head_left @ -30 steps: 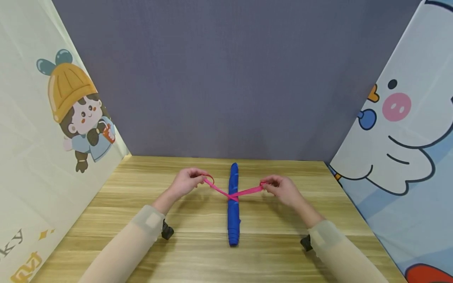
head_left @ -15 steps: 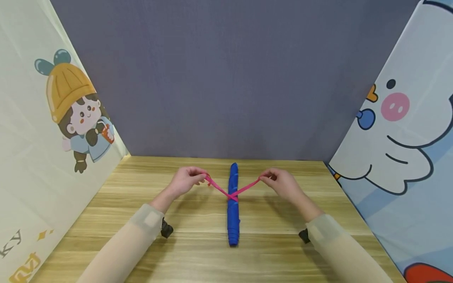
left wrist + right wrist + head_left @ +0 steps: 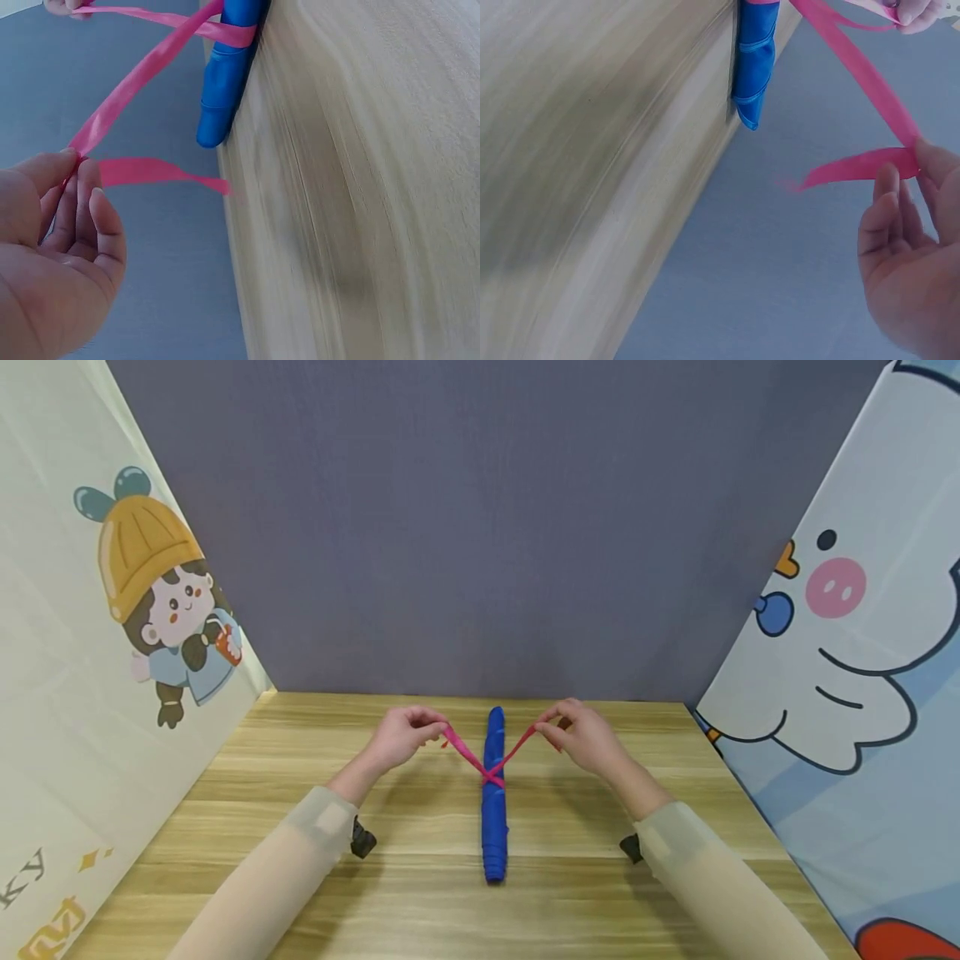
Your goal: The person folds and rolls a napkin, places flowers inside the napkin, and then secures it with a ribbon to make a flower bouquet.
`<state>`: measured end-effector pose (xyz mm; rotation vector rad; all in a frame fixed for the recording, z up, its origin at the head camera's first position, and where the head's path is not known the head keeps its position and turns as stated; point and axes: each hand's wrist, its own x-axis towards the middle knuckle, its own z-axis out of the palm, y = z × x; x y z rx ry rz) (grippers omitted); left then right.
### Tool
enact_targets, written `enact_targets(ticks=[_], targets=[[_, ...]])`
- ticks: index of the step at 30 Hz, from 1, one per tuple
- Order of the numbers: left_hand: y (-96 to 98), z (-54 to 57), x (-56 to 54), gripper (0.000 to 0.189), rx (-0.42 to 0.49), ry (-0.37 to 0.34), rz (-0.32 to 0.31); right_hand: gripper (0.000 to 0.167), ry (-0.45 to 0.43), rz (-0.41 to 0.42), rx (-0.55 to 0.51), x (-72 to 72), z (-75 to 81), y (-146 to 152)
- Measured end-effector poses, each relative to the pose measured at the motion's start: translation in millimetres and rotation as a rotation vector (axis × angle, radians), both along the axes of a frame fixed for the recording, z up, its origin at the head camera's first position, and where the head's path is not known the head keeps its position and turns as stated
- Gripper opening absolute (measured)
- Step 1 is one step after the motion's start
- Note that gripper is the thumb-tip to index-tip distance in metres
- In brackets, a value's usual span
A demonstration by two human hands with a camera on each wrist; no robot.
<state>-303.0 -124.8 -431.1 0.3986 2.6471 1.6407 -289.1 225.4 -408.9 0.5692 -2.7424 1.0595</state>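
A long blue roll (image 3: pixel 494 835), with slanting folds on its surface, lies lengthwise on the wooden table. Around its middle goes a pink ribbon (image 3: pixel 467 753), whose two strands cross on top and rise in a V. My left hand (image 3: pixel 401 737) pinches one strand between thumb and fingertips, up and left of the roll. On the other side my right hand (image 3: pixel 588 739) pinches the second strand. Past the left fingers a loose ribbon tail (image 3: pixel 142 171) sticks out in the left wrist view. Another tail (image 3: pixel 847 168) hangs from the right fingers in the right wrist view.
The wooden table (image 3: pixel 420 910) ends at a grey-blue panel (image 3: pixel 480 527) behind the roll. Printed cloths with cartoon figures stand as walls at the left (image 3: pixel 45 610) and right (image 3: pixel 862 710). A small black device (image 3: pixel 363 838) sits at the left wrist, another (image 3: pixel 632 847) at the right.
Both hands have risen slightly and come closer together, the right one shifting left. The ribbon strands now stand steeper over the roll, which stays in place.
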Motion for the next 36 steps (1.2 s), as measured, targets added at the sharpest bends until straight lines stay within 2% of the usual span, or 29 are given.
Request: enact_targets(ticks=[3, 7, 12, 16, 20, 27, 36], targets=[[2.1, -1.8, -2.2, 0.020, -0.012, 0.030, 0.015, 0.017, -0.034, 0.010, -0.019, -1.3, 0.0, -1], [6.3, -0.7, -3.4, 0.022, -0.023, 0.062, 0.035, 0.016, -0.088, 0.024, -0.103, -1.9, 0.8, -4], [10.4, 2.2, -1.8, 0.023, -0.002, 0.066, 0.028, 0.018, -0.144, 0.058, -0.247, -2.4, 1.5, -6], [12.5, 1.6, -1.1, 0.022, -0.003, 0.070, 0.025, 0.019, -0.173, 0.073, -0.320, -2.3, 0.8, -6], [15.5, 1.8, -0.6, 0.018, -0.036, 0.107, 0.032, 0.018, -0.172, 0.076, -0.341, -1.6, -0.3, -5], [22.0, 4.7, -1.6, 0.016, -0.090, 0.202, 0.006, 0.018, -0.162, 0.098, -0.366, -0.5, -0.2, -8], [29.5, 4.0, -6.3, 0.017, -0.113, 0.189, 0.021, 0.020, -0.185, 0.106, -0.395, 0.0, -1.5, -12]])
